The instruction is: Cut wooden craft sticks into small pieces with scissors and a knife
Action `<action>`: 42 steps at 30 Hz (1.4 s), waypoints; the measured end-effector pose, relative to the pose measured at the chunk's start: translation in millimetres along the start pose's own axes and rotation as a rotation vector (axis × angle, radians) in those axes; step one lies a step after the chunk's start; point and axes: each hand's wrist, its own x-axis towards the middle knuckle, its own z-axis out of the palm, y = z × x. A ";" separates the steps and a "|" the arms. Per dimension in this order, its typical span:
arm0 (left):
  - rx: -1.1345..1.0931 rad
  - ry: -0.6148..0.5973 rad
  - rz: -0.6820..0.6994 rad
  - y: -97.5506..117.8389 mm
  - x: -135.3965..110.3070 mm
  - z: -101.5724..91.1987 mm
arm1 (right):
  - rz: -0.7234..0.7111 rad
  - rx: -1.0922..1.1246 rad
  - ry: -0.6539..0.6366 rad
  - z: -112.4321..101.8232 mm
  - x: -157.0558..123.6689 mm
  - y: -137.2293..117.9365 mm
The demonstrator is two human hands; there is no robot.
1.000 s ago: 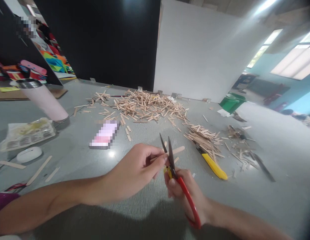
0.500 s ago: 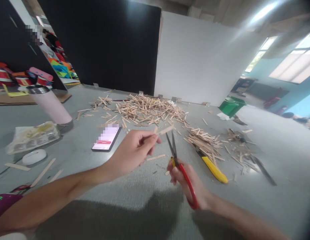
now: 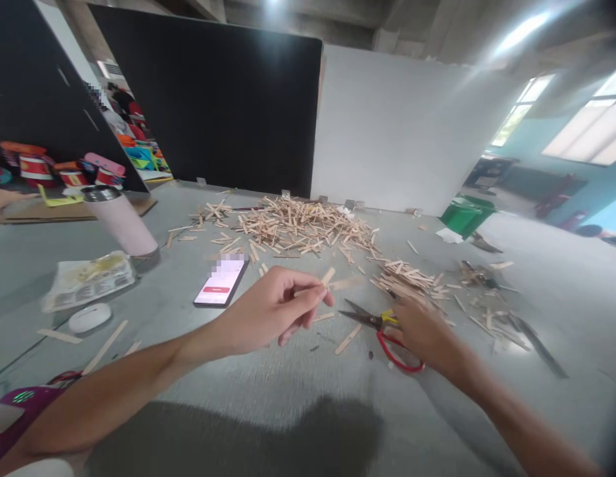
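My left hand (image 3: 283, 301) is raised over the table, with thumb and fingers pinched on a short flat wooden stick (image 3: 328, 275). A second, blurred stick (image 3: 348, 283) juts out to the right of those fingertips. My right hand (image 3: 424, 328) is lower at the right, back upward, its fingers curled at the handles of the scissors (image 3: 380, 322). The scissors have slightly parted blades pointing left, a red handle loop and a yellow part. Much of the grip lies hidden under the hand. A dark tool tip (image 3: 391, 294) shows just above the knuckles.
A large heap of wooden sticks (image 3: 303, 225) and a smaller pile (image 3: 405, 277) lie beyond the hands. At left are a phone (image 3: 221, 281), a pink bottle (image 3: 122, 222) and a white mouse (image 3: 90, 318). A metal blade (image 3: 539, 348) and a green bin (image 3: 464, 215) are at right.
My right hand has moved right with the scissors, which have swung from upright to pointing left. It now covers the yellow-handled tool. The left hand keeps its pinch; the view has shifted slightly.
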 end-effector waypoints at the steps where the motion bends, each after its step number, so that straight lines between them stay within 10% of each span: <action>1: -0.006 -0.045 -0.016 -0.7 0.5 2.0 | -0.022 0.003 0.092 -5.2 -9.1 -5.0; 4: -0.007 -0.148 -0.072 -3.0 0.8 12.3 | -0.383 0.085 0.674 -17.6 -35.8 -26.0; 7: 0.008 -0.192 -0.114 -6.5 -0.9 24.6 | -0.636 0.055 0.759 -22.4 -50.5 -42.3; 12: 0.095 -0.139 -0.036 -16.8 -1.4 34.4 | -0.461 0.227 0.663 -26.5 -50.0 -45.1; 19: 0.220 0.068 0.074 -28.6 -0.1 39.0 | -0.244 0.838 0.094 -42.6 -55.3 -46.7; 29: 0.377 0.111 0.124 -31.7 -3.3 44.2 | -0.302 0.976 -0.067 -55.6 -59.8 -48.3; 42: 0.681 0.094 0.322 -56.1 -2.7 57.0 | -0.297 0.819 0.074 -33.2 -61.3 -52.5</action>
